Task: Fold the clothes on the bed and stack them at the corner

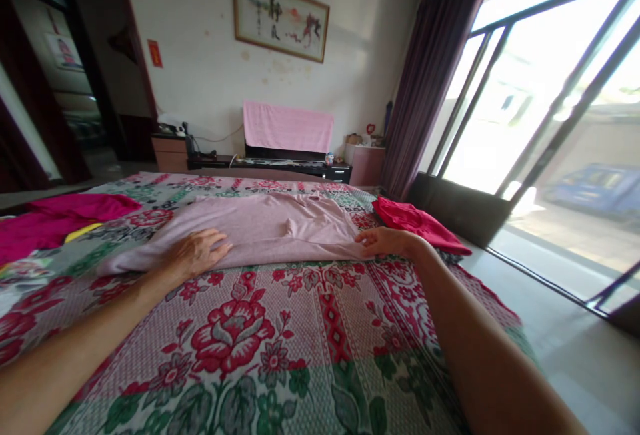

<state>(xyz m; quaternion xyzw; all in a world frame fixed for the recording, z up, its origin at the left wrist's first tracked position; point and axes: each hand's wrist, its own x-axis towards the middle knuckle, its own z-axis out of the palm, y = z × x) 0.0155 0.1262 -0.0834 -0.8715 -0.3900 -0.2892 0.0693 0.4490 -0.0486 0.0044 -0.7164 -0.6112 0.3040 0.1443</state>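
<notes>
A pale pink shirt (pixel 265 218) lies spread across the bed, its near side folded over along a long edge and one sleeve lying on top. My left hand (pixel 203 250) rests flat on the shirt's left part, fingers stretched out and pointing right. At the near right corner my right hand (pixel 383 242) has its thumb and fingers closed on the shirt's edge.
The bed has a floral cover (pixel 233 335). A red folded garment (pixel 420 222) lies at the right edge, a magenta garment (pixel 75 218) at the left. Beyond the bed are a low cabinet (pixel 337 174) and a pink cloth (pixel 287 125). Glass doors (pixel 500 108) stand right.
</notes>
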